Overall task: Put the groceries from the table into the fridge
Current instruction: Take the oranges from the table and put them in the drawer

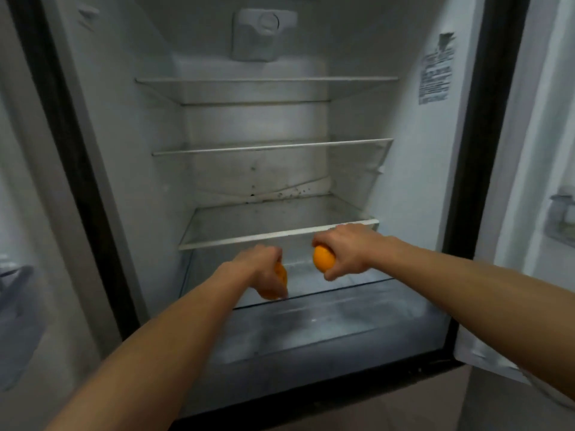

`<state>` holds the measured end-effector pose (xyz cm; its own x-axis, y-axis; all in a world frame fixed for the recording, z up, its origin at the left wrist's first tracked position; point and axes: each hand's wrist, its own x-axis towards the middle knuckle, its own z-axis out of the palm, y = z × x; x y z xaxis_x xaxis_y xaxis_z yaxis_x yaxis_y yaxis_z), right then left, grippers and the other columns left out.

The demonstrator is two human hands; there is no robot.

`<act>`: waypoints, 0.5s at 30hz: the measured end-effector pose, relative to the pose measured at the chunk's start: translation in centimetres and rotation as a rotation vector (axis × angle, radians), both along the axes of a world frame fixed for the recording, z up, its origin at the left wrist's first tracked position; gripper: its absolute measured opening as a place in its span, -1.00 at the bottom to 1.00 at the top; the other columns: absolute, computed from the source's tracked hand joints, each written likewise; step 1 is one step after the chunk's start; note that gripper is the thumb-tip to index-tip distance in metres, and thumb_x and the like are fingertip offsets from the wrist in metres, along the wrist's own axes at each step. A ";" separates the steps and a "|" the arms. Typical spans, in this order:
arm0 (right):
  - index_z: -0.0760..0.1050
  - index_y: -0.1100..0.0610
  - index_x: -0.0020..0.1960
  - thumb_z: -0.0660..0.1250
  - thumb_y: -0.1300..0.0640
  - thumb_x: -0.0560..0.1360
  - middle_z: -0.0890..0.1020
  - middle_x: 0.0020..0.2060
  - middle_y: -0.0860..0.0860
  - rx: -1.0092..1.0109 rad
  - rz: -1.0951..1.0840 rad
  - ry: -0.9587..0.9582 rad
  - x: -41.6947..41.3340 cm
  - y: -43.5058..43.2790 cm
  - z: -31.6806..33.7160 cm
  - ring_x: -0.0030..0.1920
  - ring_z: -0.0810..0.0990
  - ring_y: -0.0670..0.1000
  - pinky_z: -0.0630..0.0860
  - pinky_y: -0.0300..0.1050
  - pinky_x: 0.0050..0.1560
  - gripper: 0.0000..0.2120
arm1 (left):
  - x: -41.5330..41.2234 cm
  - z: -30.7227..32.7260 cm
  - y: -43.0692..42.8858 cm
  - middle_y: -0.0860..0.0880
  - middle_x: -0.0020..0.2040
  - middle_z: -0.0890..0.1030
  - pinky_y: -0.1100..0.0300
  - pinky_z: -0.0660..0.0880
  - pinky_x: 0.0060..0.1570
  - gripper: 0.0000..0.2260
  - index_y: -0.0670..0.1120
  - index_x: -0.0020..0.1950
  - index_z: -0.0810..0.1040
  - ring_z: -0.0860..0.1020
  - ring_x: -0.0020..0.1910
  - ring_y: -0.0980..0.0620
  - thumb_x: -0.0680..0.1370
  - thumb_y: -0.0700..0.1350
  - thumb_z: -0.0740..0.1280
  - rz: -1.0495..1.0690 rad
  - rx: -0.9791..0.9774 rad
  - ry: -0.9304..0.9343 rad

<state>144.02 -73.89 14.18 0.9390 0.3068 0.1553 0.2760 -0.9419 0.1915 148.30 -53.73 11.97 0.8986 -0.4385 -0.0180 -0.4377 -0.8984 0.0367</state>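
Observation:
The fridge (pixel 124 126) stands open in front of me, its glass shelves bare. My left hand (pixel 258 265) grips an orange (pixel 278 283) from above, low in the space under the lowest glass shelf (pixel 249 236). Most of that orange is hidden by my fingers. My right hand (pixel 345 251) grips a second orange (pixel 323 259), held a little higher and to the right, just below the same shelf's front edge. Both hands reach over the clear crisper drawer (pixel 326 325) at the bottom.
Two more glass shelves (pixel 270 147) sit higher up. The open fridge door (pixel 553 181) with a door bin is at the right. A dark door seal frames the left side. A label is stuck on the right inner wall (pixel 435 73).

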 end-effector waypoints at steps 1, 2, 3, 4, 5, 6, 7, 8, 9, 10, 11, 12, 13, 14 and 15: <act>0.42 -0.04 0.21 0.47 -0.18 0.27 0.58 0.07 0.02 -0.024 -0.007 0.058 1.5 0.2 -0.5 0.03 0.55 0.12 0.35 -0.10 -0.16 -0.43 | 1.1 -0.4 -0.2 -0.03 0.14 0.51 0.08 0.49 -0.12 -0.43 0.00 0.14 0.43 0.51 0.02 -0.06 0.25 0.17 0.54 0.010 0.029 0.057; 0.44 -0.03 0.20 0.47 -0.18 0.28 0.59 0.06 0.02 -0.037 -0.020 0.117 3.0 0.3 -0.9 0.03 0.56 0.12 0.36 -0.11 -0.16 -0.45 | 2.1 -0.8 -0.3 -0.05 0.15 0.50 0.08 0.50 -0.10 -0.42 -0.04 0.18 0.43 0.51 0.03 -0.07 0.29 0.16 0.53 0.028 0.048 0.109; 0.46 -0.02 0.17 0.47 -0.19 0.29 0.60 0.03 0.02 -0.037 -0.041 0.188 4.5 0.5 -1.4 0.01 0.57 0.12 0.41 -0.11 -0.16 -0.47 | 3.0 -1.2 -0.5 -0.07 0.15 0.51 0.07 0.51 -0.10 -0.42 -0.07 0.21 0.42 0.52 0.03 -0.09 0.33 0.15 0.51 0.050 0.058 0.158; 0.46 -0.01 0.14 0.47 -0.19 0.29 0.61 -0.02 0.02 -0.030 -0.067 0.269 5.9 0.7 -2.0 -0.04 0.61 0.11 0.49 -0.08 -0.15 -0.50 | 4.0 -1.6 -0.6 -0.10 0.15 0.51 0.07 0.53 -0.11 -0.44 -0.11 0.23 0.41 0.54 0.02 -0.10 0.37 0.14 0.48 0.075 0.057 0.210; 0.45 0.01 0.11 0.46 -0.20 0.31 0.60 -0.09 0.02 -0.014 -0.094 0.350 7.3 0.9 -2.6 -0.12 0.64 0.12 0.58 -0.04 -0.16 -0.52 | 4.8 -2.1 -0.7 -0.12 0.15 0.51 0.07 0.54 -0.13 -0.45 -0.13 0.26 0.39 0.55 0.02 -0.11 0.42 0.13 0.44 0.101 0.039 0.260; 0.42 0.02 0.10 0.46 -0.18 0.33 0.57 -0.16 0.03 0.006 -0.115 0.421 8.5 1.2 -3.2 -0.20 0.67 0.12 0.62 -0.02 -0.19 -0.53 | 5.5 -2.5 -0.8 -0.14 0.17 0.49 0.06 0.56 -0.14 -0.45 -0.15 0.28 0.36 0.55 0.04 -0.13 0.45 0.13 0.42 0.127 0.005 0.306; 0.41 0.04 0.12 0.45 -0.17 0.35 0.53 -0.19 0.03 0.024 -0.125 0.474 9.6 1.5 -3.7 -0.25 0.68 0.13 0.63 -0.02 -0.22 -0.54 | 6.2 -2.9 -1.0 -0.15 0.19 0.47 0.07 0.57 -0.15 -0.45 -0.15 0.30 0.33 0.55 0.07 -0.14 0.46 0.13 0.41 0.151 -0.039 0.345; 0.40 0.06 0.15 0.44 -0.15 0.37 0.50 -0.19 0.03 0.029 -0.121 0.503 10.6 1.9 -4.2 -0.26 0.68 0.13 0.63 -0.02 -0.24 -0.53 | 6.8 -3.4 -1.1 -0.16 0.21 0.46 0.09 0.58 -0.17 -0.44 -0.14 0.30 0.31 0.55 0.08 -0.14 0.46 0.12 0.41 0.168 -0.084 0.373; 0.40 0.07 0.17 0.44 -0.14 0.38 0.48 -0.20 0.02 0.024 -0.108 0.518 11.6 2.1 -4.7 -0.27 0.67 0.13 0.63 -0.02 -0.24 -0.52 | 7.4 -3.8 -1.3 -0.17 0.22 0.45 0.10 0.57 -0.20 -0.44 -0.15 0.30 0.30 0.55 0.07 -0.14 0.46 0.11 0.42 0.173 -0.117 0.386; 0.40 0.07 0.18 0.44 -0.13 0.39 0.46 -0.23 0.01 0.011 -0.089 0.521 12.4 2.4 -5.2 -0.30 0.65 0.12 0.62 -0.03 -0.25 -0.52 | 8.0 -4.2 -1.6 -0.18 0.21 0.46 0.10 0.57 -0.22 -0.43 -0.15 0.29 0.29 0.56 0.02 -0.14 0.46 0.11 0.43 0.174 -0.128 0.389; 0.39 0.07 0.18 0.43 -0.13 0.39 0.45 -0.27 0.01 -0.008 -0.070 0.512 13.4 2.5 -5.7 -0.34 0.62 0.10 0.61 -0.04 -0.25 -0.52 | 8.6 -4.6 -1.8 -0.19 0.20 0.48 0.08 0.56 -0.22 -0.42 -0.16 0.28 0.29 0.57 -0.02 -0.13 0.45 0.10 0.44 0.172 -0.124 0.384; 0.39 0.07 0.18 0.43 -0.14 0.39 0.46 -0.29 0.01 -0.039 -0.050 0.495 14.2 2.7 -6.0 -0.36 0.59 0.09 0.60 -0.06 -0.24 -0.52 | 9.4 -4.9 -2.0 -0.20 0.19 0.50 0.05 0.56 -0.19 -0.41 -0.17 0.27 0.28 0.58 -0.03 -0.14 0.44 0.10 0.45 0.171 -0.115 0.371; 0.38 0.06 0.18 0.42 -0.13 0.38 0.48 -0.27 0.01 -0.077 -0.028 0.475 15.0 2.8 -6.4 -0.33 0.60 0.10 0.59 -0.07 -0.21 -0.52 | 10.1 -5.1 -2.2 -0.20 0.18 0.52 0.03 0.55 -0.14 -0.41 -0.17 0.26 0.28 0.59 0.00 -0.15 0.42 0.10 0.46 0.174 -0.110 0.352; 0.37 0.06 0.19 0.40 -0.13 0.38 0.53 -0.19 0.03 -0.117 -0.005 0.454 15.8 2.8 -6.8 -0.25 0.61 0.12 0.59 -0.05 -0.14 -0.52 | 10.7 -5.3 -2.4 -0.19 0.18 0.53 0.01 0.53 -0.06 -0.40 -0.17 0.25 0.29 0.58 0.06 -0.16 0.41 0.09 0.48 0.181 -0.111 0.328; 0.35 0.05 0.22 0.39 -0.12 0.39 0.56 -0.08 0.06 -0.141 0.018 0.431 16.4 2.7 -7.1 -0.13 0.61 0.14 0.57 -0.04 -0.09 -0.51 | 11.3 -5.5 -2.5 -0.17 0.18 0.52 0.02 0.51 -0.01 -0.40 -0.18 0.25 0.29 0.56 0.10 -0.15 0.41 0.07 0.49 0.191 -0.124 0.311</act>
<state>160.44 -71.19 7.03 0.9031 0.3136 -0.2935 0.3748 -0.9091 0.1817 159.64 -56.20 6.44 0.9244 -0.2793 -0.2599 -0.2134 -0.9432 0.2548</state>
